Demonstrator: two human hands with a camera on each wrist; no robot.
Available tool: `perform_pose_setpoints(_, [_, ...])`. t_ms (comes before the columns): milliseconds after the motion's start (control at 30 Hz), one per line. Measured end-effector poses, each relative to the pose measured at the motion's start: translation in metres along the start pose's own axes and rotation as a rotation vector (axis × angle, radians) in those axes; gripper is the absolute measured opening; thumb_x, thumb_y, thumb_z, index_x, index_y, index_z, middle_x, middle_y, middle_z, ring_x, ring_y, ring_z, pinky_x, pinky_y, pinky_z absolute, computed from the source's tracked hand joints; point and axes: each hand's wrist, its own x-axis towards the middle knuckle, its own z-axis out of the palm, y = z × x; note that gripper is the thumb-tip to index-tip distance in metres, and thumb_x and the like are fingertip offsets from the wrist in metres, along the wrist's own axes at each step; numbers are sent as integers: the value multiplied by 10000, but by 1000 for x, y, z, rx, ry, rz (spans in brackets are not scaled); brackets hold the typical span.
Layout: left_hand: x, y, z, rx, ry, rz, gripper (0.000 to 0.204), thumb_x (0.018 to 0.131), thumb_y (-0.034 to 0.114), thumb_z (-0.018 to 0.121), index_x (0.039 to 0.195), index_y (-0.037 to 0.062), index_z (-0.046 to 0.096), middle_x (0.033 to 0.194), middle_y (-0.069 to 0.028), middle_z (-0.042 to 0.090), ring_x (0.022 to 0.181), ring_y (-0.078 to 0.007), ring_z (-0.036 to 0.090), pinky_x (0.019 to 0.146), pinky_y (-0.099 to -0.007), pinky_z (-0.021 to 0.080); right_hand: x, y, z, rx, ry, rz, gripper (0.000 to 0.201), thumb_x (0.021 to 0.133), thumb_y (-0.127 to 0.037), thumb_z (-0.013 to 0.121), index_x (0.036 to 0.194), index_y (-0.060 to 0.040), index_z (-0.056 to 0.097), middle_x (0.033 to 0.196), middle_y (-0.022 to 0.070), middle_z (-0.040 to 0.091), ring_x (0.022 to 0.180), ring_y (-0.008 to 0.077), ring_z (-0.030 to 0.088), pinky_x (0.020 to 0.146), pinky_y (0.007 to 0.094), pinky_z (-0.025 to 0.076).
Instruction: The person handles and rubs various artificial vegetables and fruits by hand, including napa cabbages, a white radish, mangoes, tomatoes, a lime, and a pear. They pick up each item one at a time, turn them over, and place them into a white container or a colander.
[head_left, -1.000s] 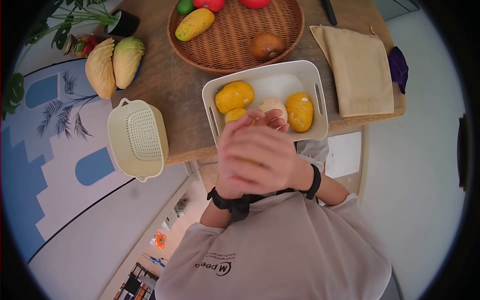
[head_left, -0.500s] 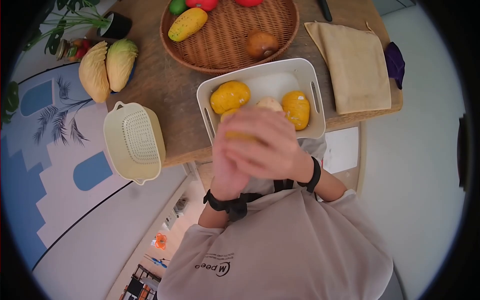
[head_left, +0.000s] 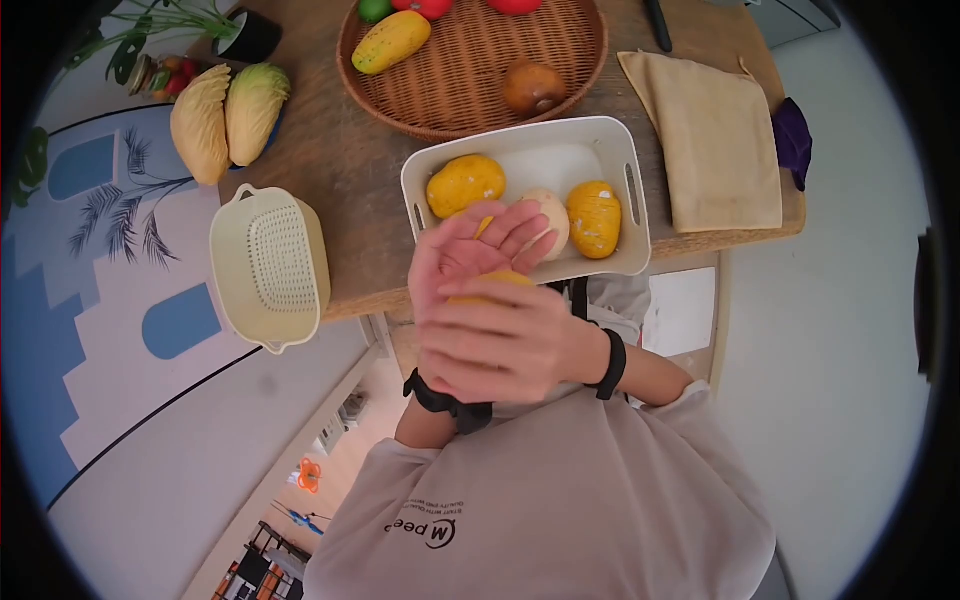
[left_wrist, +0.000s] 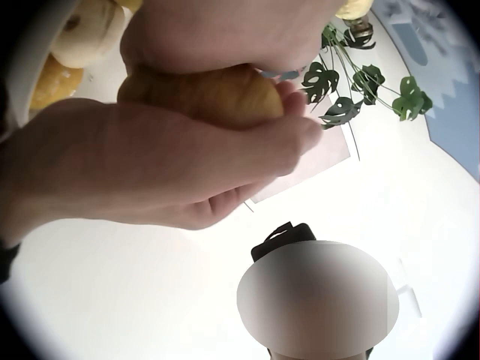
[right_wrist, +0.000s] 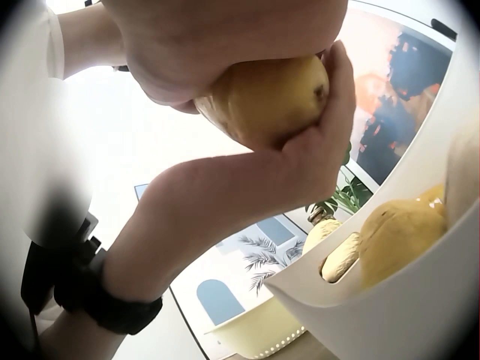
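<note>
A smooth yellow potato (right_wrist: 271,101) with a dark spot at one end lies between my two hands. My left hand (head_left: 455,255) cups it from below, palm up; in the right wrist view its fingers bend round the spotted end. Over the top, my right hand (head_left: 495,340) grips it with curved fingers, hiding most of it in the head view. Just beyond the hands stands a white tray (head_left: 540,148) with cut-out handles. It holds several yellow potatoes (head_left: 466,186) with pale specks and one pale round vegetable (head_left: 550,220).
A wicker basket (head_left: 465,75) with fruit and vegetables stands behind the tray. A cream colander (head_left: 270,265) sits at the table's left edge, below two cabbages (head_left: 255,115). To the right lie a beige cloth (head_left: 715,145), a purple leaf-like thing (head_left: 792,145) and a dark handle (head_left: 657,25).
Both hands have shifted slightly left and keep turning about the yellow potato. My left fingers now spread out past the right hand, which has slid lower. Tray and basket stay in place.
</note>
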Motion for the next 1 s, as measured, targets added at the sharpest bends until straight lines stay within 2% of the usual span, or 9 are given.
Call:
perform_pose_setpoints(233, [-2, -30, 10, 98, 9, 194, 480, 1130, 416, 366, 1371, 72, 598, 1479, -164, 632, 1307, -271, 615, 1255, -440, 407, -1, 18, -6, -88, 64, 350, 318, 767, -238, 821, 1020, -51, 775, 1219, 125, 759, 1111, 321, 747, 1008, 433, 612])
perform_pose_setpoints(333, [4, -11, -6, -82, 178, 26, 436, 1126, 417, 459, 1344, 85, 639, 1381, -118, 670, 1218, -256, 659, 1191, -449, 474, 1, 5, 0, -31, 60, 103, 232, 758, -145, 750, 973, -58, 746, 1165, 128, 732, 1012, 321, 728, 900, 429, 600])
perform_pose_setpoints(400, [5, -9, -18, -67, 235, -66, 440, 1127, 423, 466, 1345, 83, 640, 1384, -115, 665, 1225, -253, 657, 1184, -440, 480, -2, 7, -9, -32, 1, 169, 241, 859, -128, 734, 1067, -9, 763, 1214, 187, 767, 1192, 316, 747, 1057, 423, 578])
perform_pose_setpoints(500, [0, -14, -33, 159, 233, -143, 493, 1131, 440, 394, 1375, 65, 601, 1490, -150, 609, 1337, -259, 605, 1226, -403, 434, 1, 15, -10, 26, 85, 362, 173, 857, -127, 718, 992, -28, 764, 1168, 157, 768, 1172, 315, 737, 1071, 437, 563])
perform_pose_setpoints(600, [2, -10, -31, 186, 118, -172, 538, 1135, 456, 348, 1416, 53, 568, 1573, -170, 563, 1432, -264, 557, 1252, -369, 401, 9, 14, -9, -17, 13, 160, 147, 837, -141, 723, 947, -47, 751, 1125, 130, 762, 1131, 319, 728, 1055, 451, 562])
perform_pose_setpoints(700, [12, 3, -23, 7, -159, -68, 572, 1137, 463, 361, 1510, 67, 538, 1572, -153, 573, 1459, -277, 546, 1258, -379, 397, -1, 5, -5, -1, -92, -36, 127, 882, -156, 712, 967, -78, 765, 1141, 115, 793, 1164, 290, 752, 1085, 452, 562])
perform_pose_setpoints(833, [0, -13, 9, 143, -25, 59, 518, 1144, 460, 375, 1443, 92, 584, 1475, -168, 648, 1382, -317, 608, 1242, -438, 425, -2, 10, -5, -33, -58, 55, 132, 890, -150, 700, 979, -81, 769, 1148, 112, 793, 1161, 292, 750, 1084, 449, 563])
perform_pose_setpoints(900, [-3, -11, 0, 23, 202, -25, 497, 1150, 455, 388, 1416, 96, 608, 1421, -179, 681, 1313, -353, 652, 1208, -481, 467, -1, 11, -2, -44, -32, 96, 135, 894, -147, 694, 984, -83, 771, 1152, 110, 792, 1159, 293, 749, 1083, 447, 564])
perform_pose_setpoints(1000, [6, -5, 9, 164, 181, 55, 504, 1150, 475, 399, 1429, 100, 588, 1406, -163, 684, 1302, -336, 655, 1214, -472, 454, 0, 7, -7, -4, -79, 30, 157, 901, -142, 677, 1004, -76, 775, 1148, 116, 791, 1149, 308, 747, 1076, 454, 558])
